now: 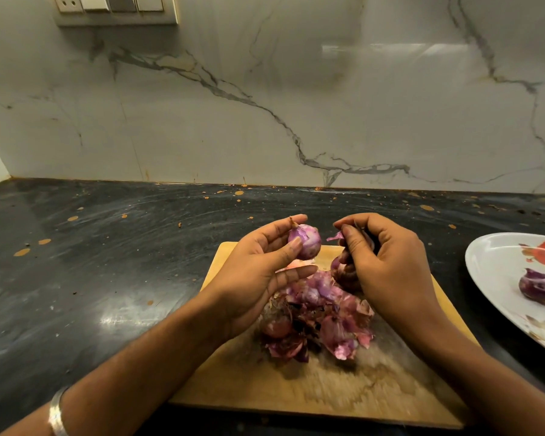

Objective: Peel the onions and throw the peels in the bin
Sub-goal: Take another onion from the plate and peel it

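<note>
- On the wooden cutting board, nearest the camera, a heap of purple peels is piled up; at least one onion still in its skin seems to be buried in the heap, though that can't be told for sure.
- Just above the heap, a mostly peeled onion is held up in the left hand, cradled between thumb and curled fingers, stem end pointing up-left.
- Beside it, a strip of peel is pinched by the right hand, so that grip is pressed together on skin; more dark skins look bunched under the same fingers.
- For a clean finish, the last papery bits near the stem should probably be pulled off from top to root, with the onion turned a little at a time.
- The strip is best dropped onto the heap so everything can be scooped up in one go.
- No bin can be seen, so a carry is likely needed.
- Off to the right on the dark desk, a white plate is holding one peeled onion.
- Farthest back, a marble wall with a switch panel is seen.
</note>
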A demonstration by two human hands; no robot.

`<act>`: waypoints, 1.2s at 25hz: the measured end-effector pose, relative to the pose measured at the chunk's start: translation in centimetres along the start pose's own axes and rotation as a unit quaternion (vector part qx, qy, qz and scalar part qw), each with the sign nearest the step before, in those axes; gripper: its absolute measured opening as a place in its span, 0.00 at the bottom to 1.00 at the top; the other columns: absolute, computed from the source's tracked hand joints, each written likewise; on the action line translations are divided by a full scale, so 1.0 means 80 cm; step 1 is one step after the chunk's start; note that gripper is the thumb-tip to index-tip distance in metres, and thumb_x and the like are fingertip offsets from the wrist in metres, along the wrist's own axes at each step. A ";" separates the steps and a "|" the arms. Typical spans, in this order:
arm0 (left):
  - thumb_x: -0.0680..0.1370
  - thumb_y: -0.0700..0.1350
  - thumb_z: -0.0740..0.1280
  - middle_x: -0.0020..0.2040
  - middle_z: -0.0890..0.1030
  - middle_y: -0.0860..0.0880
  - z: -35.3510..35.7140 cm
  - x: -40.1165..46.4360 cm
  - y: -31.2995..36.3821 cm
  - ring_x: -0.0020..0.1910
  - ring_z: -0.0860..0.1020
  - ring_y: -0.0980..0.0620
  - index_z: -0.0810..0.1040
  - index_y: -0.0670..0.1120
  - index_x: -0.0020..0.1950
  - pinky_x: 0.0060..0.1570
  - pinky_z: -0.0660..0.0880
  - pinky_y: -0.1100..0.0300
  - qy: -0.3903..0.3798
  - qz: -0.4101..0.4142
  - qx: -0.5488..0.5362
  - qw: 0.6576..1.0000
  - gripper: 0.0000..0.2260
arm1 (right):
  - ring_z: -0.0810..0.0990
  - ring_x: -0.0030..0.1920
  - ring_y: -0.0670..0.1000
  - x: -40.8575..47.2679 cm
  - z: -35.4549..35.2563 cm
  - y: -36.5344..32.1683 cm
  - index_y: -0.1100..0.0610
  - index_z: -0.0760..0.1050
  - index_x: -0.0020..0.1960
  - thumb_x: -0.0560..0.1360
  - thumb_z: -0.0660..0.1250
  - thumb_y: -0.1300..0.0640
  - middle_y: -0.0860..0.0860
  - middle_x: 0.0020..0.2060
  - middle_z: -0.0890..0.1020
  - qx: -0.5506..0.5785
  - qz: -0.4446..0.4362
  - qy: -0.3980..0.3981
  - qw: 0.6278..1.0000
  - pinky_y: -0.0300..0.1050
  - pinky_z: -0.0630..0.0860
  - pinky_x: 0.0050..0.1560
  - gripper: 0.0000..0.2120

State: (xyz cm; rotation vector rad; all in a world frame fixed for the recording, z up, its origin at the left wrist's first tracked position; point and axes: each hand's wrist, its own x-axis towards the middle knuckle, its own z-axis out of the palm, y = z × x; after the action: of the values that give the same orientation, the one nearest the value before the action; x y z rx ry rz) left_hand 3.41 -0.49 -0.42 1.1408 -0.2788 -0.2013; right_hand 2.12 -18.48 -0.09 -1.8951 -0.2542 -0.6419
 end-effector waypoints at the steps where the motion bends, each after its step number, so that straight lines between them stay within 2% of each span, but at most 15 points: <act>1: 0.76 0.38 0.66 0.63 0.80 0.39 0.000 0.001 0.000 0.60 0.80 0.44 0.76 0.42 0.67 0.54 0.81 0.54 0.010 0.000 -0.008 1.000 0.19 | 0.82 0.31 0.48 -0.001 0.000 -0.002 0.54 0.81 0.52 0.81 0.64 0.60 0.49 0.33 0.82 -0.017 -0.017 0.001 1.000 0.49 0.81 0.34 0.07; 5: 0.82 0.34 0.59 0.63 0.79 0.38 0.000 0.005 -0.001 0.56 0.80 0.48 0.76 0.40 0.66 0.52 0.81 0.59 0.042 -0.004 -0.007 0.999 0.14 | 0.79 0.37 0.46 -0.005 0.004 -0.009 0.56 0.79 0.51 0.82 0.61 0.58 0.46 0.39 0.79 -0.073 -0.074 -0.020 0.994 0.48 0.78 0.39 0.08; 8: 0.82 0.35 0.59 0.57 0.81 0.40 0.000 0.006 0.000 0.49 0.81 0.52 0.76 0.39 0.66 0.49 0.81 0.61 0.047 -0.005 -0.010 0.999 0.14 | 0.76 0.41 0.47 -0.008 0.008 -0.011 0.57 0.79 0.46 0.83 0.60 0.54 0.48 0.39 0.77 -0.112 -0.116 -0.084 0.983 0.45 0.72 0.40 0.13; 11: 0.82 0.35 0.59 0.56 0.81 0.41 0.000 0.006 0.000 0.47 0.82 0.53 0.75 0.39 0.68 0.49 0.81 0.61 0.049 -0.001 -0.028 0.998 0.14 | 0.78 0.43 0.45 -0.010 0.008 -0.011 0.56 0.81 0.46 0.79 0.68 0.57 0.47 0.41 0.79 -0.105 -0.126 -0.124 0.979 0.42 0.74 0.42 0.06; 14: 0.83 0.36 0.58 0.59 0.81 0.37 -0.001 0.005 0.001 0.52 0.82 0.49 0.74 0.39 0.68 0.51 0.81 0.59 0.040 -0.004 -0.029 0.999 0.15 | 0.80 0.44 0.44 -0.010 0.007 -0.010 0.54 0.83 0.47 0.75 0.73 0.56 0.44 0.43 0.81 -0.072 -0.120 -0.108 0.984 0.43 0.76 0.40 0.02; 16: 0.82 0.36 0.58 0.61 0.81 0.37 0.000 0.004 0.001 0.54 0.81 0.48 0.74 0.39 0.68 0.52 0.80 0.58 0.028 -0.006 -0.018 0.999 0.15 | 0.81 0.48 0.45 -0.008 0.005 -0.010 0.53 0.83 0.50 0.74 0.73 0.54 0.43 0.45 0.82 -0.067 -0.116 -0.086 0.987 0.45 0.79 0.43 0.06; 19: 0.82 0.36 0.59 0.62 0.81 0.38 0.000 0.002 -0.001 0.55 0.81 0.46 0.74 0.40 0.68 0.53 0.80 0.56 0.005 -0.009 -0.003 1.000 0.15 | 0.80 0.54 0.41 -0.004 0.003 -0.010 0.50 0.80 0.60 0.72 0.76 0.51 0.42 0.52 0.81 -0.067 -0.090 -0.101 0.989 0.41 0.80 0.49 0.17; 22: 0.81 0.37 0.60 0.61 0.82 0.41 0.002 -0.001 -0.001 0.58 0.81 0.46 0.73 0.41 0.69 0.53 0.81 0.57 -0.027 -0.010 0.018 0.999 0.16 | 0.81 0.50 0.43 -0.002 0.002 -0.009 0.51 0.81 0.57 0.69 0.78 0.54 0.43 0.50 0.82 -0.055 -0.069 -0.103 0.991 0.46 0.81 0.44 0.17; 26: 0.78 0.40 0.64 0.62 0.82 0.41 0.004 -0.005 0.000 0.63 0.80 0.45 0.73 0.42 0.69 0.63 0.76 0.53 -0.059 -0.006 0.069 0.996 0.19 | 0.82 0.41 0.48 0.000 0.002 -0.007 0.53 0.79 0.51 0.66 0.81 0.57 0.47 0.43 0.82 -0.029 -0.032 -0.101 0.994 0.48 0.81 0.43 0.16; 30: 0.76 0.41 0.64 0.59 0.83 0.43 0.006 -0.007 0.001 0.61 0.81 0.46 0.75 0.43 0.67 0.60 0.78 0.56 -0.070 -0.008 0.068 0.995 0.18 | 0.83 0.41 0.55 0.005 -0.004 -0.009 0.52 0.78 0.50 0.62 0.79 0.50 0.51 0.41 0.83 0.009 0.005 -0.146 0.989 0.54 0.82 0.44 0.20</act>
State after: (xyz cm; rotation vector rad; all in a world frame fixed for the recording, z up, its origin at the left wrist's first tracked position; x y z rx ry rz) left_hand 2.72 -0.70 -0.21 1.2661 -0.4128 -0.2813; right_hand 2.01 -18.52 0.79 -1.9700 -0.4351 -0.3508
